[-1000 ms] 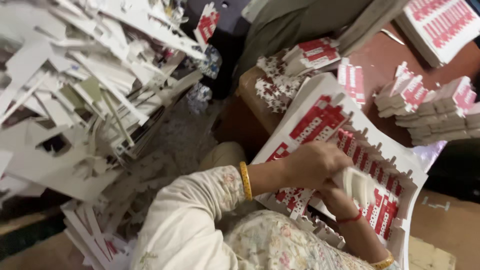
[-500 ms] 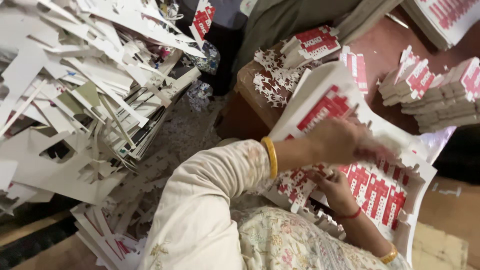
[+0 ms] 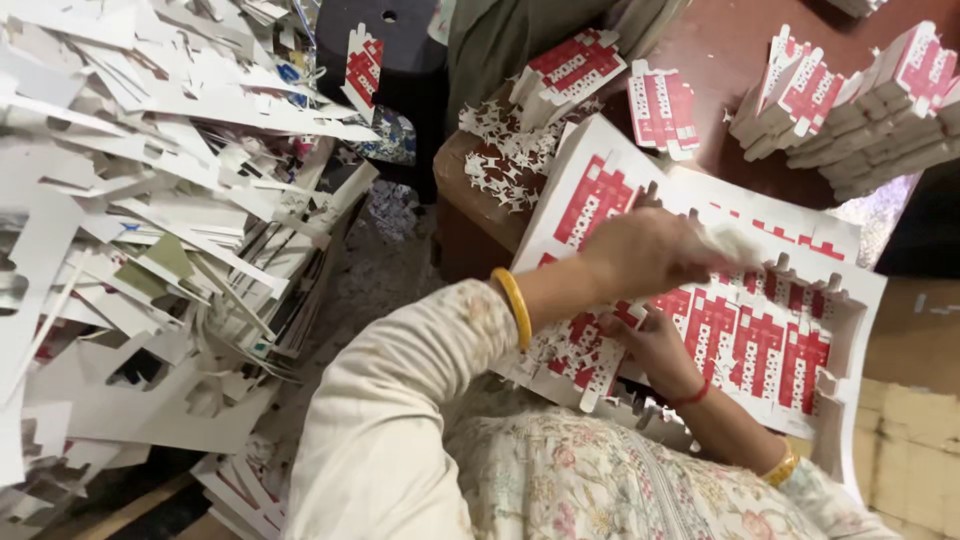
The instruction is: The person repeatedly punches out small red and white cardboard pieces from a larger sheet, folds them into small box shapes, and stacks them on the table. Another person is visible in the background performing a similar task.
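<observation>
— What takes up most of our view?

— The heap of white cardboard scraps (image 3: 150, 230) fills the whole left half of the frame, strips and cut-out sheets lying every which way.

— And in front of us?

— A stack of large printed sheets (image 3: 740, 320), white with red box patterns, lies from the centre to the lower right, resting on the brown counter (image 3: 470, 200) and tilted towards us. Its edges are notched where pieces stick out.

— What are our hands doing?

— Our left hand (image 3: 650, 250), arm crossing from the lower centre with a yellow bangle (image 3: 512, 305) at the wrist, is clenched on a white piece of the top sheet near the middle of the frame; its fingertips are blurred. Our right hand (image 3: 650, 345) sits just below it, fingers curled around the near edge of the stack, a red thread at the wrist.

— Anything smaller around?

— At the upper right, piles of punched-out red and white blanks (image 3: 860, 100) lie on the counter. At the upper centre there is a smaller bundle (image 3: 575, 65), with a scatter of tiny white offcuts (image 3: 510, 160) beneath it.
</observation>
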The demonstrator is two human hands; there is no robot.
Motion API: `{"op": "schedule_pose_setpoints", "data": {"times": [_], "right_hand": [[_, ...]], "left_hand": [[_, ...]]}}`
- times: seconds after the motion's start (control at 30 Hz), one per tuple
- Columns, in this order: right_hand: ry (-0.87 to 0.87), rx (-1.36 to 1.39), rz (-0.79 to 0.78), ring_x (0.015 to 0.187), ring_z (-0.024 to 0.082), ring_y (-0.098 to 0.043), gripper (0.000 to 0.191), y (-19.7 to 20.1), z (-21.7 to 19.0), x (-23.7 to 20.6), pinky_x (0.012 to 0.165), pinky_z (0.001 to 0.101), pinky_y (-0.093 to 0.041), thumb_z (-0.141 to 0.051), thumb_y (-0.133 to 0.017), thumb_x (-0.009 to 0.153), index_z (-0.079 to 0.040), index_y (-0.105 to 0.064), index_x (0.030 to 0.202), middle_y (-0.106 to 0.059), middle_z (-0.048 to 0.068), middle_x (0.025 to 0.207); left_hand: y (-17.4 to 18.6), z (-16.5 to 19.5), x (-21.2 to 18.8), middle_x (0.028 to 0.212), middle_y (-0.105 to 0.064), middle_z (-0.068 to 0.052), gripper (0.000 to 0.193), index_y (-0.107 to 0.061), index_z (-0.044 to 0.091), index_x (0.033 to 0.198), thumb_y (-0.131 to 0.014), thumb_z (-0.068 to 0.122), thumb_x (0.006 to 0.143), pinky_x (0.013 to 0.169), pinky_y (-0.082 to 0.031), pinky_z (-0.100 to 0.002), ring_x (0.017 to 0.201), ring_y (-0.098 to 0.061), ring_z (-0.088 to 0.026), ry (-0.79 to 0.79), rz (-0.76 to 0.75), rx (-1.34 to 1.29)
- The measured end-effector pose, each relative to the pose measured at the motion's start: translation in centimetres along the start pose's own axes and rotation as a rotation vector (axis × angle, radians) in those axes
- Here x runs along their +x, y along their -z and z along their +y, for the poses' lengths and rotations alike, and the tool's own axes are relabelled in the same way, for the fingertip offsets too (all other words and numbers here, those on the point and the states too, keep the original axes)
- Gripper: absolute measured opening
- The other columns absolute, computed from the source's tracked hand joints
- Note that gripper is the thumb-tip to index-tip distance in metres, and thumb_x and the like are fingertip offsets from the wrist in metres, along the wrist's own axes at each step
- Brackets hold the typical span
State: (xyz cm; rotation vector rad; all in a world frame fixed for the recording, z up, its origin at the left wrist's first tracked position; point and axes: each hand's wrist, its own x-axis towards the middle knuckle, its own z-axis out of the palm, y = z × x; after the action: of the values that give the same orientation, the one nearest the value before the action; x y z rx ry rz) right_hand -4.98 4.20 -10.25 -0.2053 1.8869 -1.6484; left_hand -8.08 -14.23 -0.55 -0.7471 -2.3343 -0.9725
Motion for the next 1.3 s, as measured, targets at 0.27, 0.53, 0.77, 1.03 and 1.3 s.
{"op": "schedule_pose_setpoints", "data": {"times": [0.27, 0.53, 0.77, 1.03, 1.3], "right_hand": [[0.193, 0.005, -0.072, 0.092, 0.014, -0.069, 0.036, 1.2, 1.1, -0.9, 0.078, 0.0308, -0.057, -0.019, -0.073, 0.089, -0.002, -0.066, 0.119, -0.074, 0.006, 0.104], [0.238, -0.366, 0.006, 0.095, 0.017, -0.071, 0.041, -0.4, 0.4, -1.4, 0.082, 0.0338, -0.057, -0.025, -0.076, 0.088, -0.001, -0.067, 0.12, -0.075, 0.009, 0.105], [0.596, -0.905, 0.186, 0.098, 0.02, -0.072, 0.046, -2.7, -0.3, -2.5, 0.085, 0.0363, -0.057, -0.03, -0.078, 0.088, 0.0, -0.067, 0.121, -0.076, 0.013, 0.106], [0.103, -0.539, 0.166, 0.083, 0.016, -0.077, 0.058, -3.1, -3.0, -3.3, 0.074, 0.0315, -0.062, -0.039, -0.083, 0.082, -0.003, -0.066, 0.124, -0.08, 0.009, 0.098], [0.183, -0.531, 0.095, 0.094, 0.02, -0.076, 0.056, -1.5, -0.7, -3.1, 0.081, 0.0352, -0.061, -0.039, -0.076, 0.09, 0.002, -0.065, 0.125, -0.078, 0.013, 0.102]], "left_hand": [[0.3, 4.7, -4.8, 0.081, -0.069, -0.002, 0.026, -0.067, 0.011, 0.089, -0.068, 0.036, 0.095, 0.06, -0.049, -0.025, 0.071, -0.062, -0.012, -0.616, 0.001, 0.434], [0.8, 4.0, -5.3, 0.079, -0.066, -0.001, 0.032, -0.063, 0.012, 0.089, -0.065, 0.041, 0.103, 0.056, -0.047, -0.024, 0.066, -0.057, -0.009, -0.674, 0.066, 0.165], [-0.6, 6.0, 1.7, 0.068, -0.062, 0.001, 0.024, -0.063, 0.01, 0.09, -0.063, 0.033, 0.096, 0.041, -0.046, -0.027, 0.049, -0.053, -0.01, 0.0, -0.36, 0.126], [-2.0, -7.0, 2.4, 0.099, -0.084, -0.009, 0.05, -0.078, 0.008, 0.116, -0.071, 0.052, 0.091, 0.076, -0.065, -0.032, 0.077, -0.081, -0.014, 0.763, -0.247, -0.551], [8.3, -6.5, -1.2, 0.107, -0.072, -0.016, 0.045, -0.063, 0.0, 0.121, -0.056, 0.043, 0.108, 0.086, -0.069, -0.045, 0.094, -0.077, -0.029, 0.486, 0.15, -1.297]]}}
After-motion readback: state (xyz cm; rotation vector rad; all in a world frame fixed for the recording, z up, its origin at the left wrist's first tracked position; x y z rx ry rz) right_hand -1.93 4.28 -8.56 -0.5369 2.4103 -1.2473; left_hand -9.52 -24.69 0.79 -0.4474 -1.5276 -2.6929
